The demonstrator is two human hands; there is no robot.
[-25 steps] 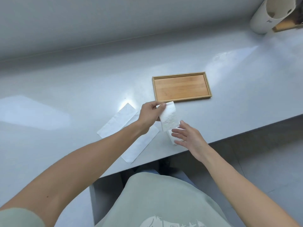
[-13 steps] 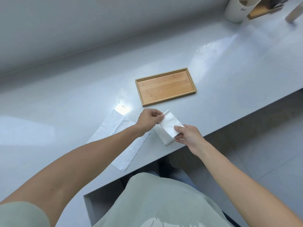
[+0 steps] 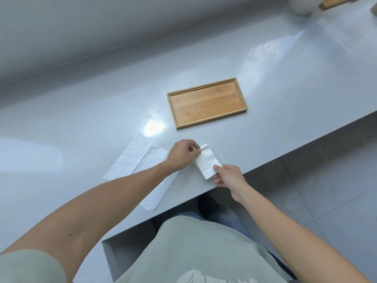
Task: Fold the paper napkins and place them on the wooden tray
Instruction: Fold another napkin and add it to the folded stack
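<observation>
A small folded white napkin (image 3: 206, 162) lies on the grey counter near its front edge. My left hand (image 3: 182, 155) pinches the napkin's far corner, which curls up slightly. My right hand (image 3: 227, 175) pinches its near corner. Two more white napkins lie flat to the left: one (image 3: 134, 155) angled toward the back, the other (image 3: 161, 190) partly hidden under my left forearm. The wooden tray (image 3: 207, 102) sits beyond the hands with nothing in it.
The grey counter (image 3: 285, 88) runs diagonally, its front edge just right of my right hand, with floor tiles below. A white cylindrical container (image 3: 302, 5) and a wooden object (image 3: 334, 1) stand at the far right corner. A wall rises behind the counter.
The napkin went from held up and crumpled to a smaller flat fold on the counter. My right hand moved from beside it to gripping its near corner. The camera view shifted.
</observation>
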